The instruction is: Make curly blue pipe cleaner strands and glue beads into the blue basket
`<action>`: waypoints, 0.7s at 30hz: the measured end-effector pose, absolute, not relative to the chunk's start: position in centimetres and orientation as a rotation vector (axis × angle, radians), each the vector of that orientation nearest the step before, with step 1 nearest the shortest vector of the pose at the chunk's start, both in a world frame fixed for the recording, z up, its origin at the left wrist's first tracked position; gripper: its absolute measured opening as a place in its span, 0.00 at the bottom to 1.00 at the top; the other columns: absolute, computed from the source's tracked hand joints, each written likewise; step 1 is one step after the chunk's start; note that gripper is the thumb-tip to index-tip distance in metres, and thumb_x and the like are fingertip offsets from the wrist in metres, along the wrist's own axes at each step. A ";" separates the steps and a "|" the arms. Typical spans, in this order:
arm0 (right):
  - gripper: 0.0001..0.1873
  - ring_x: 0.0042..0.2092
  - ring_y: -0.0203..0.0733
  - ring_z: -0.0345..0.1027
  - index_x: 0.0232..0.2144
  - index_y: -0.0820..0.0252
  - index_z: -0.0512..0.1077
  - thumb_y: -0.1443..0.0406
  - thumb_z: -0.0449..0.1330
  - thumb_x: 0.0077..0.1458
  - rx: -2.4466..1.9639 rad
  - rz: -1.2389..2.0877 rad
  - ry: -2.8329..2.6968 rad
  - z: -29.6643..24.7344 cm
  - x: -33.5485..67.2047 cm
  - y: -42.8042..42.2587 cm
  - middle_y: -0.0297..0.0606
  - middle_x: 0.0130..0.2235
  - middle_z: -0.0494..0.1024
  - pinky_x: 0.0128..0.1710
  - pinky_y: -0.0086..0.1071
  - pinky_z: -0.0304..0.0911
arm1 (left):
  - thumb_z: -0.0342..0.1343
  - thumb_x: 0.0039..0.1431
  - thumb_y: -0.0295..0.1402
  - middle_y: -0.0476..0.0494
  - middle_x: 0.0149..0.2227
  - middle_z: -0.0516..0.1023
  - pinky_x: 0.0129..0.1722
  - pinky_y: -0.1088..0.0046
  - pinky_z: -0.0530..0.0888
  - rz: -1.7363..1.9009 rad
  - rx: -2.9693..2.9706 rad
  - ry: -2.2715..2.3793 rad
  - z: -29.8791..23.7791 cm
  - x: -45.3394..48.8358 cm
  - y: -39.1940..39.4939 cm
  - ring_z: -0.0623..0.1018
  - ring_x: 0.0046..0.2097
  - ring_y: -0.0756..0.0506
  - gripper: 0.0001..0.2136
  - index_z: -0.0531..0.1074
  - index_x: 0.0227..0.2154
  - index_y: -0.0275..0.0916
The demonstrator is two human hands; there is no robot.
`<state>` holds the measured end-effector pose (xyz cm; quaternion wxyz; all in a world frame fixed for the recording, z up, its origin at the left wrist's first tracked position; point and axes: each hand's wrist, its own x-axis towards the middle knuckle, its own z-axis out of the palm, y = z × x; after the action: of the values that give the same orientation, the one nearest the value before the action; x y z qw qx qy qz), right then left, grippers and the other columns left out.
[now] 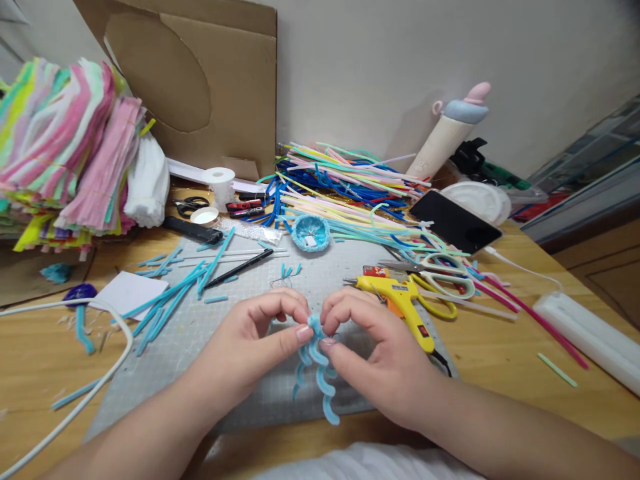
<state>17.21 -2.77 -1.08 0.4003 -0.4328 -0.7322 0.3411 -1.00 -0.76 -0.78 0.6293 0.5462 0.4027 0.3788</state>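
My left hand (pixel 255 340) and my right hand (pixel 373 347) meet over the grey cutting mat (pixel 210 333). Both pinch a small light-blue pipe-cleaner piece (pixel 316 363) between thumbs and fingers. Several curled blue strands hang from it toward me. Loose blue pipe-cleaner lengths (pixel 170 293) lie on the mat to the left. A round blue woven piece (pixel 311 233) sits at the mat's far edge.
A yellow glue gun (pixel 400 300) and pale scissors (pixel 440 273) lie right of my hands. A heap of coloured pipe cleaners (pixel 345 180), a black phone (pixel 455 221), a bottle (pixel 450 133), stacked fuzzy bundles (pixel 70 147), cardboard (pixel 200 80) and black scissors (pixel 190 205) ring the wooden table.
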 end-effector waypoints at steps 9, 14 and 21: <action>0.08 0.37 0.40 0.66 0.29 0.56 0.67 0.74 0.57 0.49 -1.091 0.557 -1.991 -0.9 17.2 -3.2 0.31 0.34 0.74 0.43 0.42 0.50 | 0.66 0.48 0.34 0.49 0.36 0.75 0.47 0.70 0.65 0.928 1.378 1.047 -1.0 -1.1 -1.2 0.71 0.44 0.45 0.07 0.76 0.32 0.43; 0.06 0.38 0.40 0.66 0.28 0.58 0.68 0.73 0.58 0.50 -1.077 0.435 -2.032 -0.8 17.1 -3.3 0.33 0.34 0.74 0.44 0.44 0.48 | 0.65 0.49 0.31 0.49 0.36 0.74 0.47 0.70 0.65 0.951 1.491 1.026 -1.0 -1.0 -1.2 0.72 0.43 0.46 0.05 0.77 0.30 0.43; 0.05 0.38 0.40 0.67 0.27 0.59 0.69 0.73 0.59 0.51 -1.077 0.380 -2.056 -0.7 17.0 -3.3 0.33 0.33 0.75 0.45 0.44 0.48 | 0.66 0.47 0.31 0.49 0.35 0.74 0.45 0.69 0.67 0.919 1.386 1.018 -1.3 -0.9 -1.3 0.73 0.40 0.46 0.03 0.78 0.26 0.42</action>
<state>17.02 -3.32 -0.73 0.3847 -0.4228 -0.8068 0.1492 -0.87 -1.26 -1.25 0.5613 0.5883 0.4322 0.3899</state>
